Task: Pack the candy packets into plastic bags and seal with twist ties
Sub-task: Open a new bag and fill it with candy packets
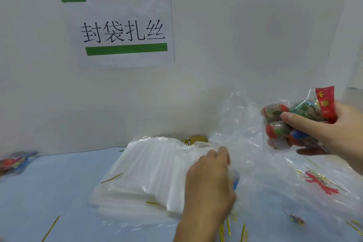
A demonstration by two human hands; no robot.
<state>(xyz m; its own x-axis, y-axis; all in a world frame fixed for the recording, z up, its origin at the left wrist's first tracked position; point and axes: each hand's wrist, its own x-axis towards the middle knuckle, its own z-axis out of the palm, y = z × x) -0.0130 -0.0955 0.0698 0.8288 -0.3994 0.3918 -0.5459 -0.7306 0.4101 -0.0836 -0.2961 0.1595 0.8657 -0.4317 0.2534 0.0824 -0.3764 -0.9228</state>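
stack of bags [149,171]: sits mid-table, gold twist ties [231,230] scattered around it.
your left hand [210,180]: fingers curled, pinching a clear bag [245,143] at the stack's right edge.
your right hand [330,133]: up off the table, gripping 1 candy packet [284,124] beside the bag.

- Bright, even, diffuse light; white wall [235,25] evenly lit, with a faint grey patch at upper right
- Soft shadow on the wall behind the clear plastic bag [241,124]; white glints on its creases
- Left hand [210,180] slightly smeared; candy packets [13,163] at the left edge blurred
- Wide-angle bend: wall sign [119,27] skewed; worktop [49,192] edge curved
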